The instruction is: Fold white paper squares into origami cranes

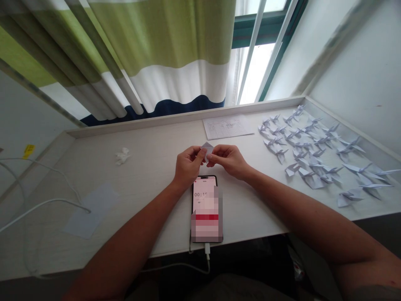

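Observation:
A small piece of folded white paper (206, 146) is pinched between both hands above the middle of the desk, its pointed tip facing away from me. My left hand (190, 164) grips its left side with thumb and fingers. From the other side, my right hand (228, 159) holds the lower right edge between thumb and forefinger. The fingers cover much of the paper, so its full fold cannot be made out. Just below the hands lies a phone (205, 184) with a timer on its screen and a white cable (207, 249) plugged into its lower end.
Several folded paper cranes (300, 154) spread over the right side of the desk (150, 167). A printed sheet (228, 126) lies behind my hands. Crumpled tissue (122, 156) and a flat white sheet (90, 211), crossed by a cable, are on the left. A curtain (163, 37) hangs behind.

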A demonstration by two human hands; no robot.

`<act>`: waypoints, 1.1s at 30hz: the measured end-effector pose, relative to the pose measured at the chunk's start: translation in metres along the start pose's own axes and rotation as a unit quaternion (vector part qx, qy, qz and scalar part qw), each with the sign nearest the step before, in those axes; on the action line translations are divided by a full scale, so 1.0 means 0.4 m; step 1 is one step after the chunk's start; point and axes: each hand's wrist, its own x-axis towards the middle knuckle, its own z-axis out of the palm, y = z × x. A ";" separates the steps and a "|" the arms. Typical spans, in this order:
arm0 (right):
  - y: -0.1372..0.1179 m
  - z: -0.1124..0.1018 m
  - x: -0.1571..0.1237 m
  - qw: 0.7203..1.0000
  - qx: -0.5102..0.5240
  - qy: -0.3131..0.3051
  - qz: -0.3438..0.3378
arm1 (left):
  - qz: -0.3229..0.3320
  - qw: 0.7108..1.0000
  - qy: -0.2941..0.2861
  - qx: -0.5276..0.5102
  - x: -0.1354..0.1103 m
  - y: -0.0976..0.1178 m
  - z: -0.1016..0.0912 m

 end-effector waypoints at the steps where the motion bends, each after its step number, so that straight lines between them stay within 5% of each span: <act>1: -0.002 -0.001 0.000 1.000 0.002 0.000 0.002 | 0.000 1.000 0.000 -0.002 -0.001 0.000 0.001; 33: -0.003 0.003 0.000 1.000 0.013 -0.005 0.022 | -0.024 0.999 -0.009 -0.035 -0.005 0.011 0.002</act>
